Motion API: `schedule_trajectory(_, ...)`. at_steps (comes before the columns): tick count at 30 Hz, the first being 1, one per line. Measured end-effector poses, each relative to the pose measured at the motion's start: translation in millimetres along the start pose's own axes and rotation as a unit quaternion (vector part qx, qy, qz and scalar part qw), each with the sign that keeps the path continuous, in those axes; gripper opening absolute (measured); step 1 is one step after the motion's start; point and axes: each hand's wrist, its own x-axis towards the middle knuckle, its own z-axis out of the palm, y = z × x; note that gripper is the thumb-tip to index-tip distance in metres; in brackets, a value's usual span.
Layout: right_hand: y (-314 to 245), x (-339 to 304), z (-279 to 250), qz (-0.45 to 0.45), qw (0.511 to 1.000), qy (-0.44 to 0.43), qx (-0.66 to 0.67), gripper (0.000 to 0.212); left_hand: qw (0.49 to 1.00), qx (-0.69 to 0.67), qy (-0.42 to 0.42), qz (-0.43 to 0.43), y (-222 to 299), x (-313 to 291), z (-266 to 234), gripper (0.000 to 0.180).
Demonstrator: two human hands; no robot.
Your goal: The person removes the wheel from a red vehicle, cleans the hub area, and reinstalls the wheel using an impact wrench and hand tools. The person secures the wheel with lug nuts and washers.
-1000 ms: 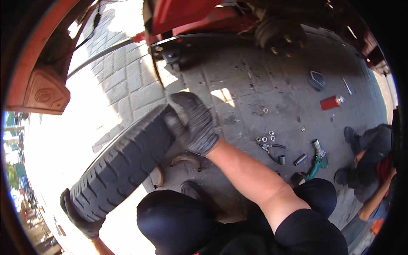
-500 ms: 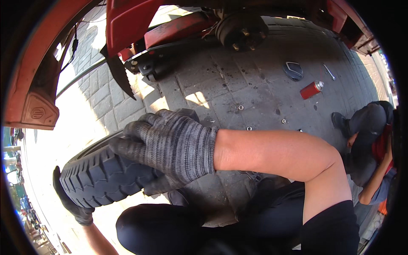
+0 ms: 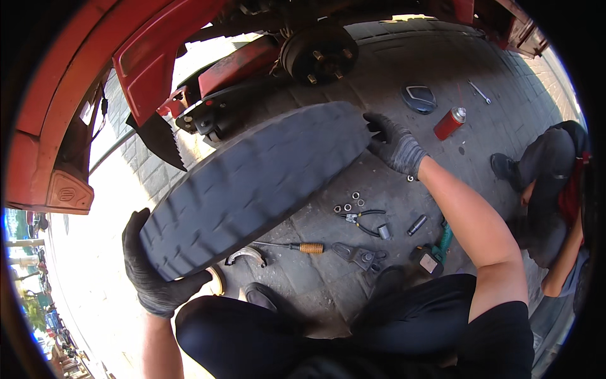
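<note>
A black tyre [image 3: 259, 183] with a worn, grooved tread is held up before me, slanting from near left to far right. My gloved left hand [image 3: 151, 271] clasps its lower left end, thumb on the near side. At the upper right end, my gloved right hand [image 3: 398, 148] grips the tyre with bent fingers, their tips partly hidden. Beyond the tyre, a dark wheel hub [image 3: 319, 57] with several protruding studs sits under the red vehicle body [image 3: 142, 63]. The tyre's side and centre are hidden from view.
Below the tyre lie several nuts [image 3: 348, 207], pliers [image 3: 363, 219], an orange-handled screwdriver [image 3: 309, 248], a curved brake shoe [image 3: 246, 256] and a green power tool [image 3: 435, 252]. A red spray can [image 3: 450, 123] and wrench [image 3: 480, 92] lie farther right. Another person [image 3: 549, 189] crouches at right.
The tyre has swung up and rightward from the left side, turning its tread toward me. My right hand has shifted from its top to the far right end. Tools below came into view.
</note>
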Motion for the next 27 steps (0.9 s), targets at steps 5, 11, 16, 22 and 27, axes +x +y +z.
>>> schedule_trajectory(5, 31, 35, -12, 0.282, 0.925, 0.099, 0.233, 0.04, 0.977, 0.098, 0.041, 0.186, 50, 102, 42, 0.091)
schedule_trajectory(11, 44, 38, -48, 0.217, 0.913, 0.18, 0.296, 0.036, 0.998, -0.068, 0.011, 0.008, 39, 143, 72, 0.097)
schedule_trajectory(16, 52, 49, -45, 0.177, 0.895, 0.239, 0.332, 0.041, 0.987, -0.139, 0.037, 0.076, 23, 182, 109, 0.098)
schedule_trajectory(22, 85, 72, -48, 0.162, 0.918, 0.244, 0.267, 0.045, 0.996, -0.008, 0.007, 0.083, 40, 238, 122, 0.091)
schedule_trajectory(27, 112, 97, -57, 0.102, 0.904, 0.331, 0.252, 0.049, 0.997, -0.014, -0.031, 0.064, 56, 272, 128, 0.089)
